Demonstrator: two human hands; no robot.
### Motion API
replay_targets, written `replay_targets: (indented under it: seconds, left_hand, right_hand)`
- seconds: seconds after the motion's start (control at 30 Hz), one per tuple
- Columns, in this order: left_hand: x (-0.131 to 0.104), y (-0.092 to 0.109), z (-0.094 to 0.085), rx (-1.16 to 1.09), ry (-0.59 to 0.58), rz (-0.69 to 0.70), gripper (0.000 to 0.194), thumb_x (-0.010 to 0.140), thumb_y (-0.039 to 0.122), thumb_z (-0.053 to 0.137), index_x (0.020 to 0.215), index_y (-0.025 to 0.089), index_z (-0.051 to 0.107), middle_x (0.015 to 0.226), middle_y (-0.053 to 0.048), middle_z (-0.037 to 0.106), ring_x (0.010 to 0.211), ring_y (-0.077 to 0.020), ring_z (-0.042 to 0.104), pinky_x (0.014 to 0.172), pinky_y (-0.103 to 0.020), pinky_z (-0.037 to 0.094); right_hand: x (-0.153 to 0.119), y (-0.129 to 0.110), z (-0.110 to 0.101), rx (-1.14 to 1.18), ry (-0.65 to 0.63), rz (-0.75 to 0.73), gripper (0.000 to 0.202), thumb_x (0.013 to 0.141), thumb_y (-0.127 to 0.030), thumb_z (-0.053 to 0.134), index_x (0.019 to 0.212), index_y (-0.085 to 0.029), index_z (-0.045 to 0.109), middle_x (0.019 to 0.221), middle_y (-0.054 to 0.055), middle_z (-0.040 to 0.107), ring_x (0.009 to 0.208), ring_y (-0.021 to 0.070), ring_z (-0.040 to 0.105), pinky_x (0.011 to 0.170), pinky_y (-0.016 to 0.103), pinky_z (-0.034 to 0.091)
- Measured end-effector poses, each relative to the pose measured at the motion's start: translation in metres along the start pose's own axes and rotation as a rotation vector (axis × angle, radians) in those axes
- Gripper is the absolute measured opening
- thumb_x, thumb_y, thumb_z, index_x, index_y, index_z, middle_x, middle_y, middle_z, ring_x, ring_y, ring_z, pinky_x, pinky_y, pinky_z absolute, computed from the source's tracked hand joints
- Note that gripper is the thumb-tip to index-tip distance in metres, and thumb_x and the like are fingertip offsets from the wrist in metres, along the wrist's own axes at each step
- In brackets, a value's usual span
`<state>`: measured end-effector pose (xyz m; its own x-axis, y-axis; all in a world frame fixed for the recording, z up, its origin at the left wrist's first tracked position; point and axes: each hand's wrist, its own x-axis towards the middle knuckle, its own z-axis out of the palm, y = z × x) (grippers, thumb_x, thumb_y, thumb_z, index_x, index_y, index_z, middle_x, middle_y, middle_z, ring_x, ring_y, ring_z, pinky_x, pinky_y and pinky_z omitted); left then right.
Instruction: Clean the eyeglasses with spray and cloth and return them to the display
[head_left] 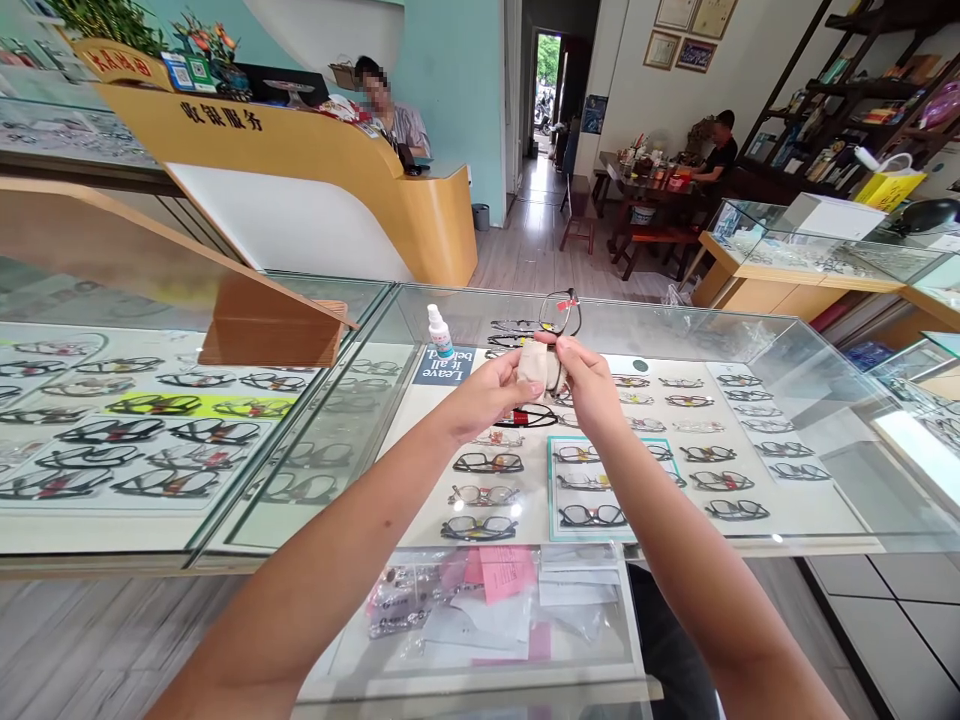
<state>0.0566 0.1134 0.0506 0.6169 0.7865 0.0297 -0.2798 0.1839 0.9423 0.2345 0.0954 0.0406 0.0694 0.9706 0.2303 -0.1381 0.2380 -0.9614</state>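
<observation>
Over the glass display case, my left hand (499, 393) pinches a beige cloth (534, 368). Close beside it on the right, my right hand (586, 378) has its fingers closed on a pair of dark-framed glasses (561, 312) with a red label on one lens. The cloth lies against the glasses between my two hands, and part of the frame is hidden by cloth and fingers. A small white spray bottle (440, 332) stands on the glass to the left of my hands.
Rows of glasses (489, 462) lie inside the case (847, 400). A wooden piece (274, 330) rests on the left case. Below, an open drawer (628, 620) holds papers and plastic bags. One person sits behind the yellow counter (442, 215), another at a table (637, 180) at the back.
</observation>
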Motion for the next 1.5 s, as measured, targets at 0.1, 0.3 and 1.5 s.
replay_targets:
  seconds: [0.1,0.3,1.5]
  left_hand:
    - [0.002,-0.003,0.001,-0.053,0.024,0.012,0.048,0.083,0.053,0.096,0.113,0.020,0.078,0.091,-0.005,0.074,0.090,-0.0208,0.071,0.085,-0.032,0.056]
    - [0.005,-0.008,-0.003,0.016,0.117,0.029,0.052,0.081,0.065,0.094,0.087,0.019,0.070,0.067,0.003,0.053,0.059,-0.0102,0.046,0.059,-0.025,0.042]
    - [0.008,-0.015,0.004,0.142,0.146,0.153,0.068,0.085,0.080,0.080,0.105,0.017,0.068,0.082,-0.005,0.075,0.072,-0.0191,0.073,0.070,-0.031,0.058]
  right_hand:
    - [0.000,-0.003,0.000,-0.044,-0.013,0.021,0.050,0.096,-0.069,0.070,0.110,-0.024,0.087,0.112,0.006,0.064,0.073,0.0136,0.047,0.054,0.028,0.042]
    - [-0.002,-0.008,0.005,-0.043,-0.046,-0.042,0.051,0.092,-0.071,0.072,0.080,-0.022,0.082,0.113,0.008,0.071,0.081,0.0173,0.050,0.057,0.030,0.045]
    - [-0.003,-0.001,0.007,-0.038,-0.059,-0.055,0.043,0.096,-0.062,0.072,0.084,-0.022,0.082,0.099,0.004,0.053,0.074,0.0142,0.047,0.063,0.030,0.050]
